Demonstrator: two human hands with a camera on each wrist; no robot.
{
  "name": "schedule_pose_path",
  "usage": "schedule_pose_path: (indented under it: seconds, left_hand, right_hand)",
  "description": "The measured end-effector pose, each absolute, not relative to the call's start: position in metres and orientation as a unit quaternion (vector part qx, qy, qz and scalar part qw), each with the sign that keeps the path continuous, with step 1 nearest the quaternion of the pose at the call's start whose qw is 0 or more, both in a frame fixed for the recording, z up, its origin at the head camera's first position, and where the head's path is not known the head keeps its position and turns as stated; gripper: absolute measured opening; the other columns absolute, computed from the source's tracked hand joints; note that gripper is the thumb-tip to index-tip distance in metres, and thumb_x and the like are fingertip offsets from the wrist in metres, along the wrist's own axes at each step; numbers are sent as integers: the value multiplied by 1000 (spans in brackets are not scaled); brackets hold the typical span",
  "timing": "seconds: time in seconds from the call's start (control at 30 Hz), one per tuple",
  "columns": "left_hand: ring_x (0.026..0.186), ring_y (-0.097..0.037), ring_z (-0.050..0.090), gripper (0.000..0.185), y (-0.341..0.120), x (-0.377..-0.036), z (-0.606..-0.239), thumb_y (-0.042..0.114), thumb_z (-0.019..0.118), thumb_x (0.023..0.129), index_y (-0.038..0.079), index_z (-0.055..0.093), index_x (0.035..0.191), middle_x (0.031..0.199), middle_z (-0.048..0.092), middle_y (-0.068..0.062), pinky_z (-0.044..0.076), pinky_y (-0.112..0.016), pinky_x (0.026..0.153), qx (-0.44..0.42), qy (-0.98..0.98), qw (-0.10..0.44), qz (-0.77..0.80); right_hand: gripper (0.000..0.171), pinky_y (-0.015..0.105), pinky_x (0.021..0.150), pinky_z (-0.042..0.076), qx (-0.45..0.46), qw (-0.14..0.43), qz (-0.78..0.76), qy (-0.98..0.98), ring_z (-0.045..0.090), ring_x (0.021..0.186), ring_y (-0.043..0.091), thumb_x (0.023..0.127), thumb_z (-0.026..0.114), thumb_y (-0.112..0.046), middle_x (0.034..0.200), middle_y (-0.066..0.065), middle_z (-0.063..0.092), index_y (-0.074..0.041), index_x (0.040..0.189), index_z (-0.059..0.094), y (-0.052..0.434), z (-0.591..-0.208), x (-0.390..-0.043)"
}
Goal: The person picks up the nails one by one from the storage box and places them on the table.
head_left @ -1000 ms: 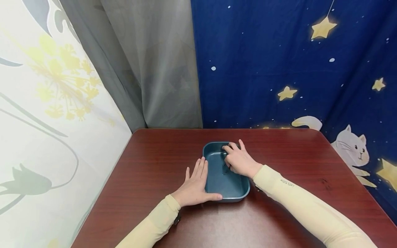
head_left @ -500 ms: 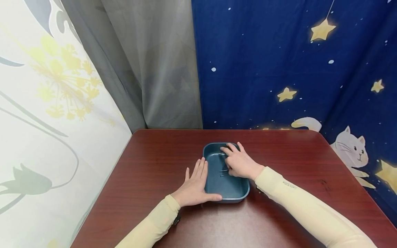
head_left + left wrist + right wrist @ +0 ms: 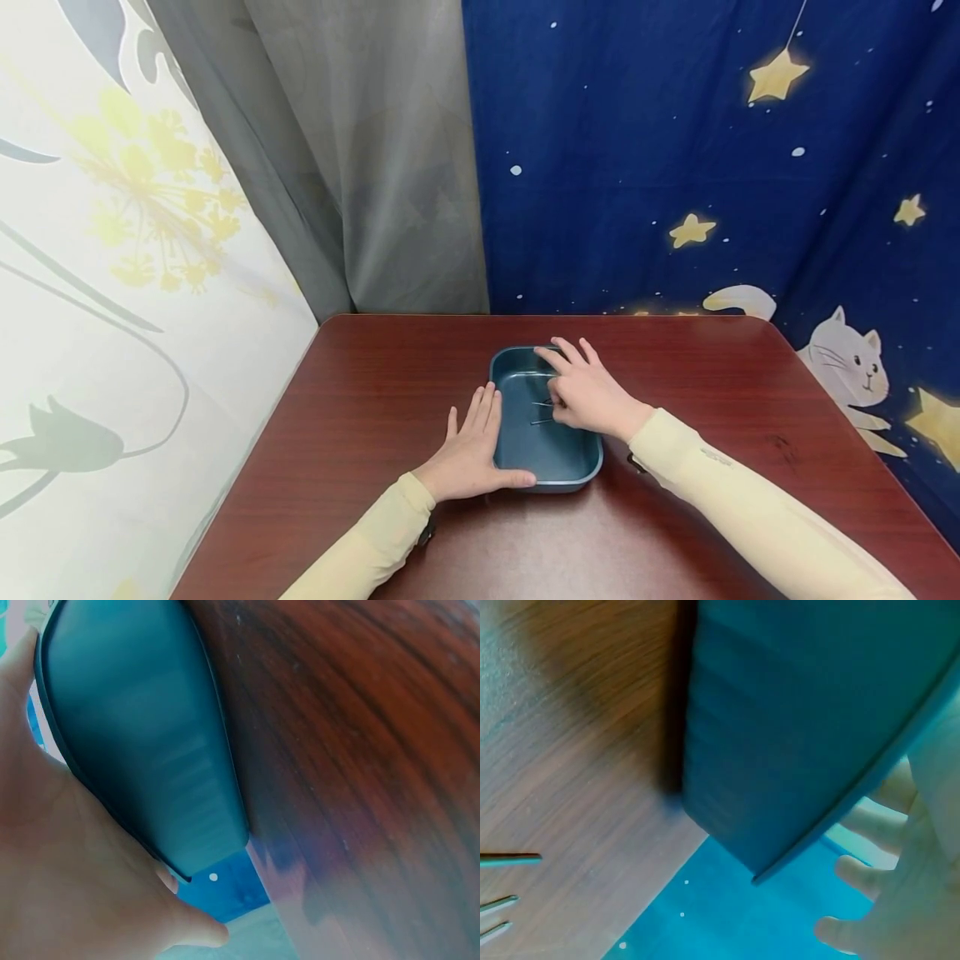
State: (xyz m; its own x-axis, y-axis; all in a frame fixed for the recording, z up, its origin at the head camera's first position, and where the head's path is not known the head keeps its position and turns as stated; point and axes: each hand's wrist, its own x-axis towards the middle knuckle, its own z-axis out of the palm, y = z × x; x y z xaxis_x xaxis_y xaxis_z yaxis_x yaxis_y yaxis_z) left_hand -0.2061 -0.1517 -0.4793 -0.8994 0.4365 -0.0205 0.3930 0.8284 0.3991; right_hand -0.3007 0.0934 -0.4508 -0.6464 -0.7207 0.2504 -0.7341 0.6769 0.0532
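While spread left hand touches tray | right hand pinches thin rod

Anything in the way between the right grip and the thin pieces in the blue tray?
Nothing visible is. The right grip reaches over the right wall of the blue tray, close beside the thin pieces; it hides their right ends, so contact is unclear.

A pale-yellow, close-fitting left sleeve reaches the wrist of the bare left hand, with a small black attachment beneath. Behind the bare right hand, the matching right sleeve bears small, blurred grey lettering; another dark attachment shows below.
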Motion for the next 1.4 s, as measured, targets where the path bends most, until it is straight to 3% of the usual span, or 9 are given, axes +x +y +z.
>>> schedule_pose_path:
  seconds: [0.2, 0.83, 1.4]
  left_hand:
    - [153, -25, -13, 131, -151, -206, -479, 83, 61, 76, 11, -8, 161, 167, -17, -2, 0, -68, 114, 216, 953, 59, 203]
    - [153, -25, -12, 132, -152, -205, -480, 84, 61, 75, 11, -7, 161, 167, -16, -2, 1, -68, 114, 214, 954, 55, 201]
    - [153, -26, -11, 134, -153, -204, -480, 91, 52, 73, 11, -10, 160, 166, -20, -1, 2, -68, 114, 221, 956, 47, 185]
  right_hand:
    - [25, 71, 109, 19, 395, 149, 50, -905, 30, 143, 42, 74, 81, -22, 153, 12, 44, -29, 61, 61, 101, -443, -293]
    - [30, 70, 113, 8, 350, 167, 82, -918, 16, 151, 38, 74, 81, -22, 158, 12, 37, -33, 61, 56, 138, -424, -284]
    - [24, 74, 110, 6, 285, 190, 78, -936, 19, 148, 41, 74, 75, -18, 153, 16, 43, -30, 60, 59, 185, -425, -279]
